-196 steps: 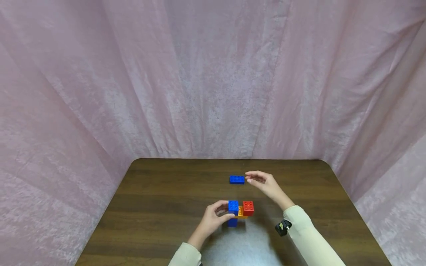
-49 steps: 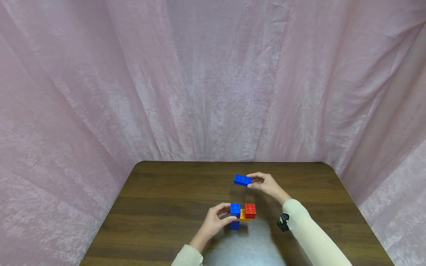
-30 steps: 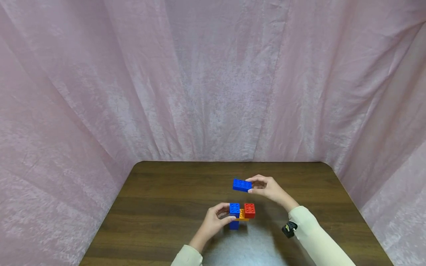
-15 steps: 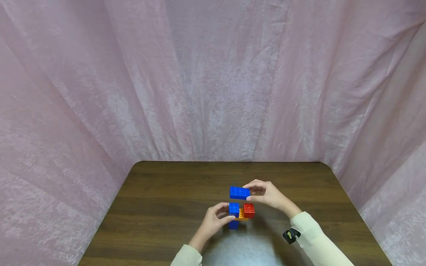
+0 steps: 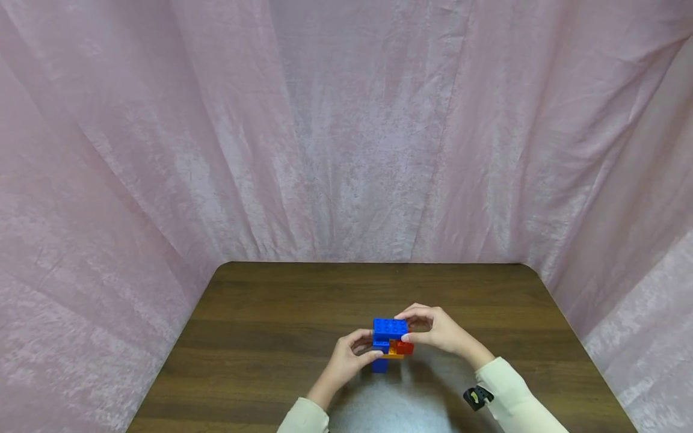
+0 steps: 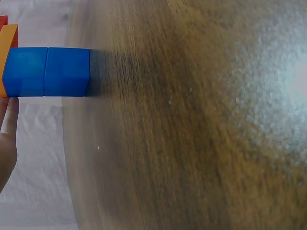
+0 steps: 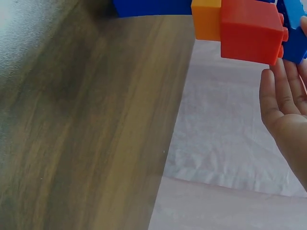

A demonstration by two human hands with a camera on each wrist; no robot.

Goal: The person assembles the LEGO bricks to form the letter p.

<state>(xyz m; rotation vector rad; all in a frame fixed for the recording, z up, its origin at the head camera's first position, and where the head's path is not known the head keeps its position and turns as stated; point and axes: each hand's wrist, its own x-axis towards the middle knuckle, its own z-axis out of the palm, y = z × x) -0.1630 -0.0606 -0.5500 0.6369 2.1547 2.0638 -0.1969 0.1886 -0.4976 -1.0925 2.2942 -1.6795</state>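
In the head view, my right hand (image 5: 443, 331) pinches a long blue building brick (image 5: 390, 327) by its right end, close over the top of a brick stack. My left hand (image 5: 343, 362) grips the stack's upper small blue brick (image 5: 381, 347) from the left. Beside that brick a red brick (image 5: 405, 348) sits on an orange brick (image 5: 393, 356). Two blue bricks (image 6: 67, 72) form the column underneath in the left wrist view. The right wrist view shows studs of the red brick exposed, with the long brick slightly tilted against it.
The stack stands on a dark wooden table (image 5: 260, 337) with rounded far corners. Pink curtains (image 5: 346, 150) hang behind and at both sides. A small black device (image 5: 477, 397) is strapped at the right sleeve.
My right hand first took the long blue brick from the table's far part, lifted it, then brought it nearer and over the stack. The left hand has stayed on the stack.
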